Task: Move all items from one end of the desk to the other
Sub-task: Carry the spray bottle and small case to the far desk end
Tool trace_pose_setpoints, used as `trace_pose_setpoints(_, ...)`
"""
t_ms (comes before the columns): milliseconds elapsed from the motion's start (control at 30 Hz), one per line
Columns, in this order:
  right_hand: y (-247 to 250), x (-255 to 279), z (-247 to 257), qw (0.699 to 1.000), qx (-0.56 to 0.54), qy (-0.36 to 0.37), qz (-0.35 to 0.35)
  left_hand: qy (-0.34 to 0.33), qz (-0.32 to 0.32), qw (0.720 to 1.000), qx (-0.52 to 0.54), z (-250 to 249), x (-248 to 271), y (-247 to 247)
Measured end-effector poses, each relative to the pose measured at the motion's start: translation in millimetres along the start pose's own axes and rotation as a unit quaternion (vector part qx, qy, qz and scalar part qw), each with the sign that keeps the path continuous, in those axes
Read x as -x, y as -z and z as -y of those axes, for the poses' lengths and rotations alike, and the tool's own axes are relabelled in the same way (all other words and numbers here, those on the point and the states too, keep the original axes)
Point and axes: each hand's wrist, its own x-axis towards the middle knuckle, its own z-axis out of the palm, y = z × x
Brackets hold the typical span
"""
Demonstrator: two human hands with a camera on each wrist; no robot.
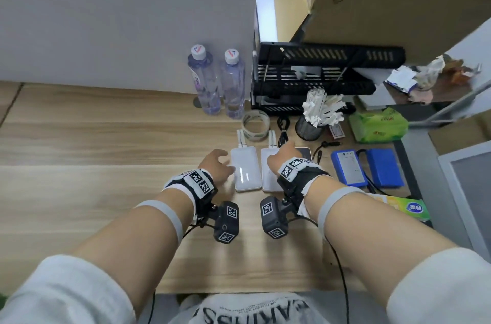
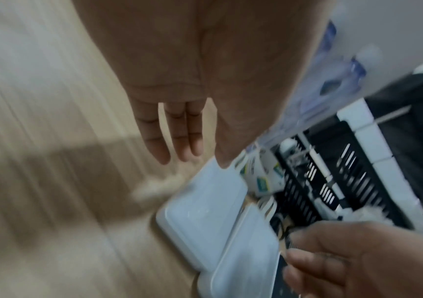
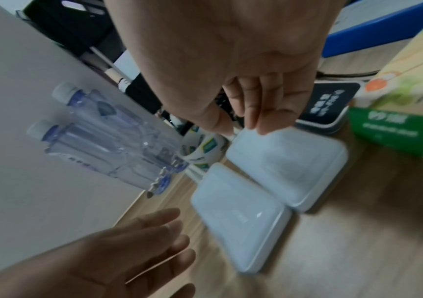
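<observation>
Two white flat devices with folded antennas lie side by side on the wooden desk: the left device [image 1: 245,169] [image 2: 205,217] [image 3: 238,217] and the right device [image 1: 269,176] [image 2: 246,262] [image 3: 287,165]. My left hand [image 1: 225,161] [image 2: 195,159] [image 3: 179,231] hovers at the left device's left edge, fingers straight, holding nothing. Over the right device's far end is my right hand [image 1: 285,148] [image 3: 241,127], its fingers loosely curled and its tips at the far edge. No grip shows.
Two water bottles [image 1: 204,82] stand by the partition, with a tape roll [image 1: 255,124], a black file tray [image 1: 313,79] and a pen cup [image 1: 309,127] nearby. Blue battery packs [image 1: 348,167], a green pack [image 1: 377,124] and a tissue box [image 1: 403,207] lie right. Bare desk [image 1: 93,151] stretches left.
</observation>
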Motion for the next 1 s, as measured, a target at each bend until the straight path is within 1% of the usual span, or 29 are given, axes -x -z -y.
trace_pose_setpoints(67, -11, 15, 17, 0.998, -0.035, 0.05, 0.033, -0.014, -0.007, 1.0, 0.018, 6, 14, 27)
trace_pose_setpoints(133, -29, 31, 38, 0.993, -0.044, 0.097, 0.052, -0.008, -0.015, 0.998, 0.055, 18, 29, 61)
trace_pose_setpoints(267, -78, 82, 97, 0.985, -0.008, 0.146, 0.093, 0.017, -0.039, 0.988, 0.147, 68, 64, 139)
trace_pose_setpoints(367, -127, 136, 146, 0.979, -0.02, 0.162, 0.125, 0.018, -0.081, 0.977, 0.197, 124, 96, 205)
trace_pose_setpoints(433, -167, 177, 178, 0.975, -0.043, 0.165, 0.145, 0.019, -0.106, 0.968, 0.225, 169, 120, 251)
trace_pose_setpoints(500, -212, 217, 211, 0.969, -0.039, 0.176, 0.171, 0.022, -0.122, 0.961, 0.247, 216, 146, 297)
trace_pose_setpoints(667, -323, 309, 290, 0.936, -0.002, 0.265, 0.232, 0.014, -0.157, 0.951, 0.267, 319, 211, 401)
trace_pose_setpoints(733, -354, 343, 317, 0.921, 0.005, 0.293, 0.257, 0.019, -0.188, 0.939, 0.286, 349, 232, 434)
trace_pose_setpoints(867, -403, 391, 363, 0.9, 0.019, 0.336, 0.279, 0.041, -0.317, 0.903, 0.287, 400, 254, 492)
trace_pose_setpoints(1000, -448, 409, 401, 0.889, 0.041, 0.344, 0.3, 0.052, -0.355, 0.88, 0.311, 443, 266, 538)
